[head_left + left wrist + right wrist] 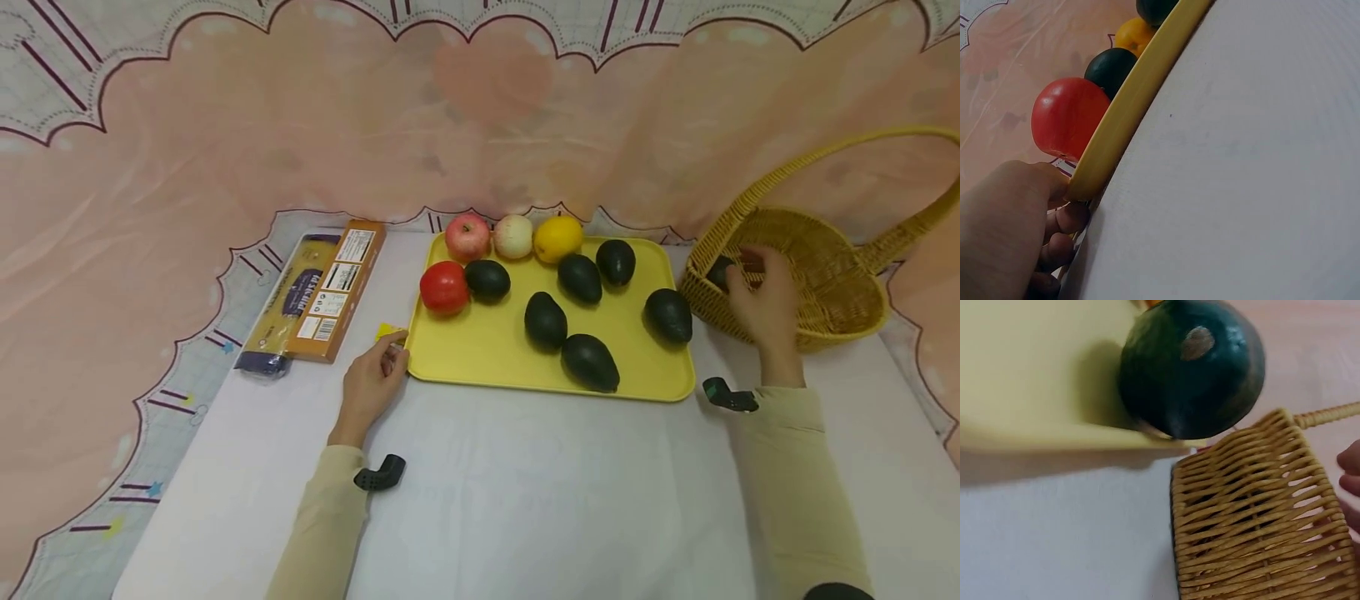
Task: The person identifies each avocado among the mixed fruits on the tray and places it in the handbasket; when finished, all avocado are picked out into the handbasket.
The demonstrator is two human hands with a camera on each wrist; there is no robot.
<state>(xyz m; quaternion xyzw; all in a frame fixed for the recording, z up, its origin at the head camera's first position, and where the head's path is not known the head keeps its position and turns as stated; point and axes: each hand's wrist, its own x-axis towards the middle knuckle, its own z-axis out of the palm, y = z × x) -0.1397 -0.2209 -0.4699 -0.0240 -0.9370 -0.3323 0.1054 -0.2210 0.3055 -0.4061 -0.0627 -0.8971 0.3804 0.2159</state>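
My left hand [371, 383] grips the left edge of the yellow tray [480, 358], thumb at the rim [1094, 165] and fingers bent beneath it. Close by on the tray is a red tomato [444, 288]. My right hand [776, 304] reaches into the wicker basket [847, 308], its fingers loosely bent. A dark green avocado [718, 272] lies against the basket's left wall, partly covered by the thumb. In the right wrist view, only fingertips [1350, 465] show beyond the weave [1260, 512]. Another avocado [1191, 369] sits at the tray's right end, beside the basket.
Several more avocados [545, 321] lie across the tray. Along its back edge are a pink apple [467, 237], a pale round fruit [513, 237] and a yellow fruit [558, 239]. Left of the tray lie an orange-brown box [341, 292] and a spaghetti-like packet [288, 300]. The basket's handle [825, 154] arches high.
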